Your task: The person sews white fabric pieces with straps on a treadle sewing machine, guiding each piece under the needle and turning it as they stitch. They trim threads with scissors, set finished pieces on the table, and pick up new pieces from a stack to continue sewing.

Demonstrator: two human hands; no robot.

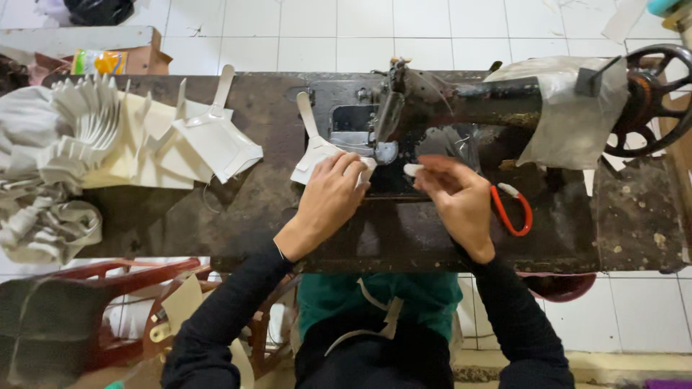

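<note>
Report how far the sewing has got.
Done, apparently: a pile of white pieces lies left of the sewing machine. In hand: the left hand presses one white piece by the needle; the right hand pinches a white strip. What remains can't be judged.

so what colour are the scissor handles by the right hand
Red-orange handles, clearest in the head view.

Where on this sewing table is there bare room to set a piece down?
Bare table runs along the near edge between the white pieces and the red-handled snips, and again at the right end. Crowded: around the sewing machine, left hand and right hand.
</note>
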